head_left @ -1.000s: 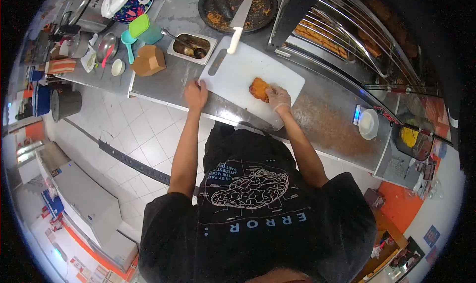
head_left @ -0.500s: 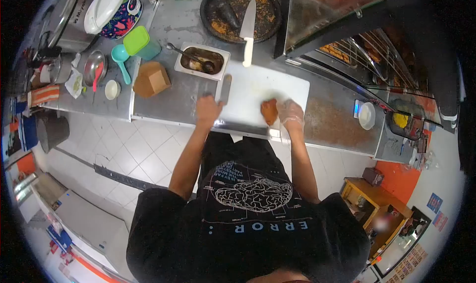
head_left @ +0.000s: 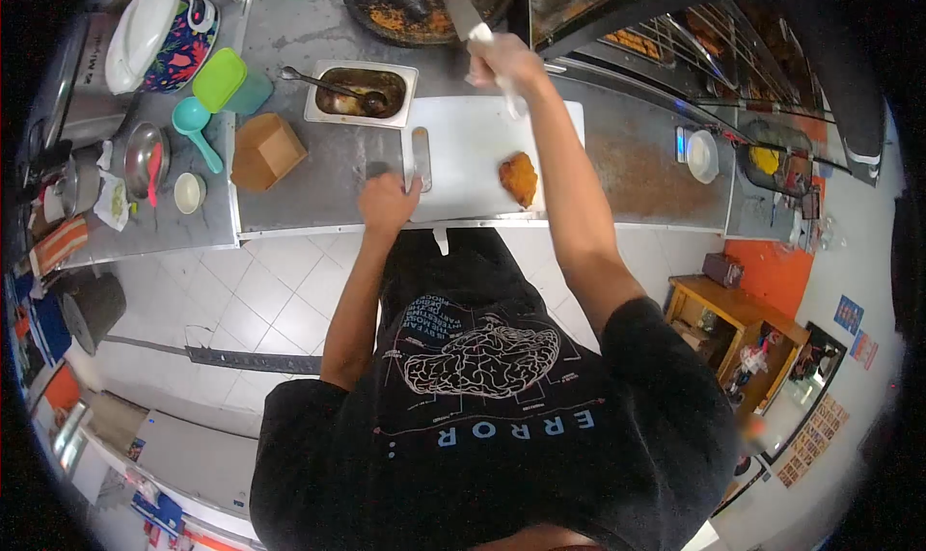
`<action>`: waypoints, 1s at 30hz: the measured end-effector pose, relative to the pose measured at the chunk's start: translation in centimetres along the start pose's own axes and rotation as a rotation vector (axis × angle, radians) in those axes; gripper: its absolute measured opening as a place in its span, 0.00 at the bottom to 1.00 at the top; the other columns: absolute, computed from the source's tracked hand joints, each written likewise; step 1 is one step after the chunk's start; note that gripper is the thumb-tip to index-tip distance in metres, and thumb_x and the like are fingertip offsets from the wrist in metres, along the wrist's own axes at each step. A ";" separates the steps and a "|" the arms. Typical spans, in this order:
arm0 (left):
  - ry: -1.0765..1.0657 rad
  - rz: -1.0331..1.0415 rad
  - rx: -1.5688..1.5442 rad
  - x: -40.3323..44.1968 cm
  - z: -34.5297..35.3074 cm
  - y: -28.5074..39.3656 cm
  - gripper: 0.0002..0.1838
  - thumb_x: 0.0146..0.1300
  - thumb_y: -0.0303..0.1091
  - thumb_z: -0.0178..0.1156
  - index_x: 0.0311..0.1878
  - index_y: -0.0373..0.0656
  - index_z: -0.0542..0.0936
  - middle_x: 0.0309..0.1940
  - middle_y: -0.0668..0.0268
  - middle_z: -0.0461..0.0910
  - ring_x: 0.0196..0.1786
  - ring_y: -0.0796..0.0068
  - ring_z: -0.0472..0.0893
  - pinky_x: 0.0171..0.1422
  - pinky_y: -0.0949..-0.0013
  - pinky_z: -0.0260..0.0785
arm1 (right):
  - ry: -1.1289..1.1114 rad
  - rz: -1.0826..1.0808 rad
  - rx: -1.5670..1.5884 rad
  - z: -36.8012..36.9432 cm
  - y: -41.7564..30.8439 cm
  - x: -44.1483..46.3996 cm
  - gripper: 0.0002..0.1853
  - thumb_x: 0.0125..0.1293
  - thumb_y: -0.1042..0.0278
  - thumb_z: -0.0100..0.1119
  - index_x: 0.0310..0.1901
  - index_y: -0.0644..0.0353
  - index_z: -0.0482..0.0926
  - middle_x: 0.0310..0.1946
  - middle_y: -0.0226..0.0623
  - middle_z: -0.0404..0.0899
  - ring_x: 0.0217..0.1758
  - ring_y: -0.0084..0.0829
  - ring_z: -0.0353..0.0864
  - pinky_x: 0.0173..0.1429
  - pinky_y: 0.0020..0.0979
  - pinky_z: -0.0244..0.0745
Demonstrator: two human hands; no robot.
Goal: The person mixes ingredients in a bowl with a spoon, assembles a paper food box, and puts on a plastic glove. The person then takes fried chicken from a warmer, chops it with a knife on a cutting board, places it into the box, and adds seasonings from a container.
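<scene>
My right hand [head_left: 508, 64], in a loose clear plastic glove, is closed around the white handle of a kitchen knife [head_left: 460, 3]. The knife's blade points up and left over the dark round stone bowl [head_left: 359, 15], which has orange-brown crumbs in it. Below, a browned piece of fried meat [head_left: 519, 179] lies on the white cutting board [head_left: 463, 160]. My left hand [head_left: 388, 204], bare, rests on the metal counter at the board's near left corner, thumb apart from the fingers and nothing visible in it.
A metal pan with dark sauce [head_left: 362, 93] holds a ladle behind the board. Leftward are a cardboard box [head_left: 268, 152], a turquoise scoop [head_left: 196, 131] and a steel bowl [head_left: 147, 160]. A glass-fronted warmer [head_left: 675, 44] stands at back right, a white bowl [head_left: 702, 155] farther right.
My right hand has left the fried meat, reached away across the board and taken hold of the knife, which has shifted and tilted. My left hand stays by the board. The view has shifted.
</scene>
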State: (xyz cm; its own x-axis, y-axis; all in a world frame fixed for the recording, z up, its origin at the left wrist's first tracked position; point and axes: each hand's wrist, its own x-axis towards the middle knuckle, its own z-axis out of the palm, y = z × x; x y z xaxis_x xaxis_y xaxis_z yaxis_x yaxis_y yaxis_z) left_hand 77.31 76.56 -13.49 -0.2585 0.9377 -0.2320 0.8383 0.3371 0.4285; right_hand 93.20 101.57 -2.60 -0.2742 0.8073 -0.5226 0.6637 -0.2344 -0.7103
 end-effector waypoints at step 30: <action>-0.175 0.335 -0.161 11.6 7.6 20.8 0.34 0.71 0.53 0.40 0.18 0.37 0.81 0.19 0.50 0.79 0.25 0.47 0.80 0.40 0.52 0.74 | 0.293 0.167 -0.485 9.1 23.8 -20.9 0.23 0.73 0.48 0.47 0.35 0.65 0.74 0.16 0.52 0.77 0.20 0.53 0.80 0.22 0.49 0.76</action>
State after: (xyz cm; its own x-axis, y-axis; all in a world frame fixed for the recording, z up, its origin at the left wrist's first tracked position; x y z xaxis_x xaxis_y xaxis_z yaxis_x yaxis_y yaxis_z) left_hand 95.37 93.85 -13.93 0.1128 0.9742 -0.1956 0.7726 0.0378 0.6337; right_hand 108.41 74.20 -12.90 0.0188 0.9128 -0.4079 0.9426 -0.1522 -0.2972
